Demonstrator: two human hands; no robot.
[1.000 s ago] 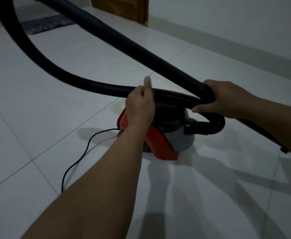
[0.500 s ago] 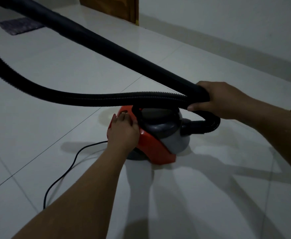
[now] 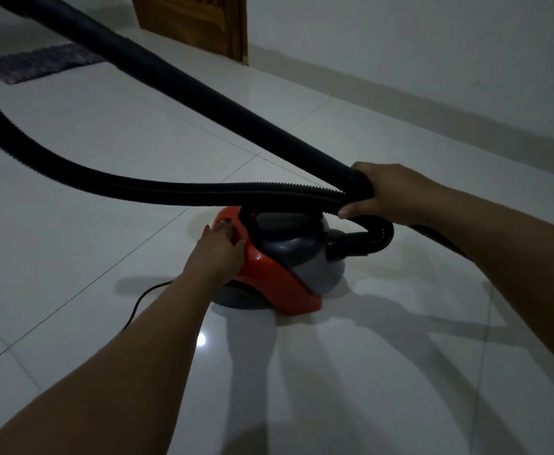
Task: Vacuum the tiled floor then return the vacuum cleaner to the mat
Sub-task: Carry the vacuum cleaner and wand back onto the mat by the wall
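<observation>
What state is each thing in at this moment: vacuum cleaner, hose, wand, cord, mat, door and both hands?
Vacuum cleaner: standing on the tiled floor, not on the mat.
Ribbed hose: looped in the air, plugged into the cleaner's front.
Wand: lifted, slanting.
Power cord: trailing on the floor.
Mat: flat, far off, bare.
Wooden door: cannot tell.
Left hand: resting on the cleaner's red rear.
Right hand: gripping wand and hose together.

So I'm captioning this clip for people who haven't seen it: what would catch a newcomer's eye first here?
The red vacuum sits mid-frame on the pale floor, with the left hand on its rear end. Above it, the right hand grips the black tube and ribbed hose together, both sweeping off to the upper left. Far back at top left lies a dark mat.
</observation>
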